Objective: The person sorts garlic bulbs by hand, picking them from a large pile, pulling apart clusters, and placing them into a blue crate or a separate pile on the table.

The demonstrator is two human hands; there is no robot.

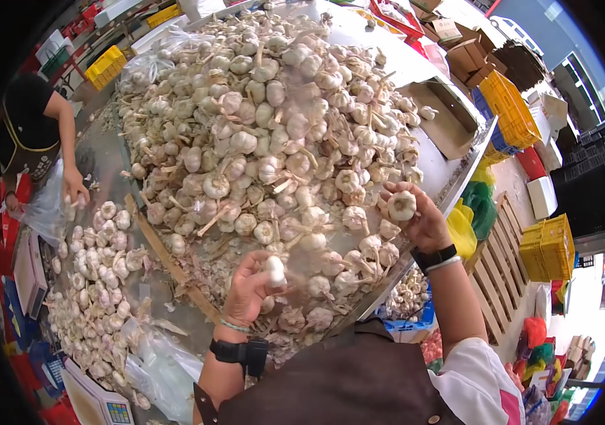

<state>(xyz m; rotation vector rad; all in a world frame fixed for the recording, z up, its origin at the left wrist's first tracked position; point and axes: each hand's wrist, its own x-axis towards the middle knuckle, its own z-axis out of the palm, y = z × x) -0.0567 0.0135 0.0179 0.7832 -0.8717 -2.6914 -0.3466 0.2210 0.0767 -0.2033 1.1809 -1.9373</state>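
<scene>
My left hand (246,289) is closed around a clean white garlic bulb (275,268), low over the near edge of the heap. On the right, my right hand (426,225) grips another garlic bulb (401,205), its root end turned toward me. Between and beyond both hands spreads a large heap of untrimmed garlic (267,134), many bulbs with dry stalks. Loose skins and scraps lie on the metal table under the left hand. A wooden strip (175,265) divides this heap from a pile of cleaner garlic bulbs (100,283) on the left.
A co-worker's hand (73,185) reaches toward a clear plastic bag (47,209) at left. Scales (104,397) stand along the near left edge. A cardboard tray (444,120) sits at the table's right. Beyond that edge are yellow crates (546,248) and a wooden pallet (497,273).
</scene>
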